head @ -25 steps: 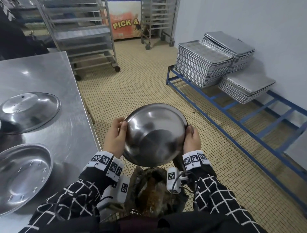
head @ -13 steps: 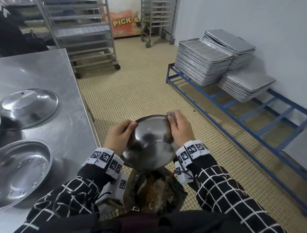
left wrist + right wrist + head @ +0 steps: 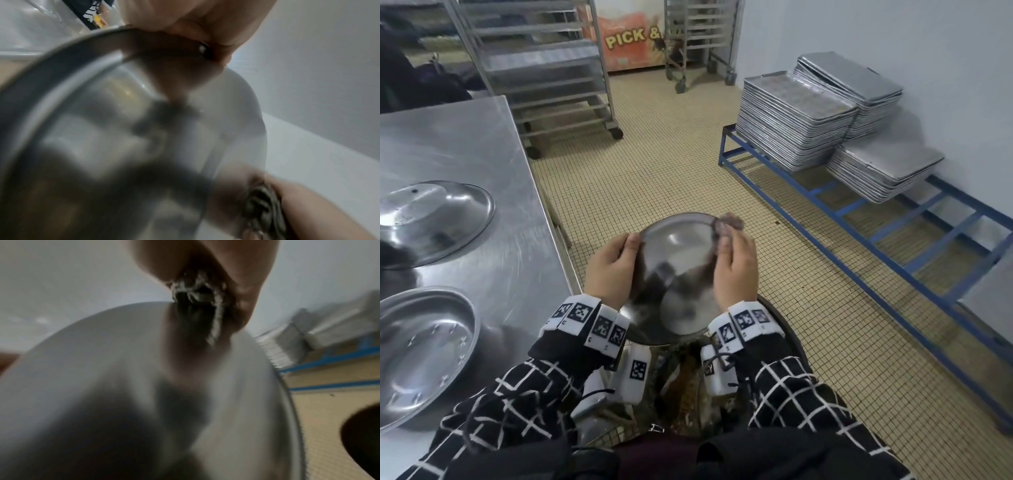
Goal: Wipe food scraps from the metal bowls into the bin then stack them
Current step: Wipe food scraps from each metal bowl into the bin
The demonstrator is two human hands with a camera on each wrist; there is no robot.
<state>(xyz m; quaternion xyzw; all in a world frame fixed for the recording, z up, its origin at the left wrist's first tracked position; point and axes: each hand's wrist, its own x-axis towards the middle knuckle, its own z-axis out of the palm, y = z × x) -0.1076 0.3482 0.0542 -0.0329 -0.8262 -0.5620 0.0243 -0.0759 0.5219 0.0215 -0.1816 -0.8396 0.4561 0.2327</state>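
On a tiled kitchen floor (image 3: 654,171), over the bin (image 3: 688,387), the left hand (image 3: 608,270) grips the tilted metal bowl's (image 3: 678,274) rim; the right hand (image 3: 736,267) pinches a grey scouring pad (image 3: 728,224) against its far rim.

Silver bowl (image 3: 681,274), black-and-white checked sleeves (image 3: 784,394)

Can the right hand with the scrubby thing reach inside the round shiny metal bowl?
Probably yes. The left hand holds the round shiny metal bowl tilted over the bin, so its inside faces the person. The right hand already grips the grey scrubbing pad at the rim, with nothing between.
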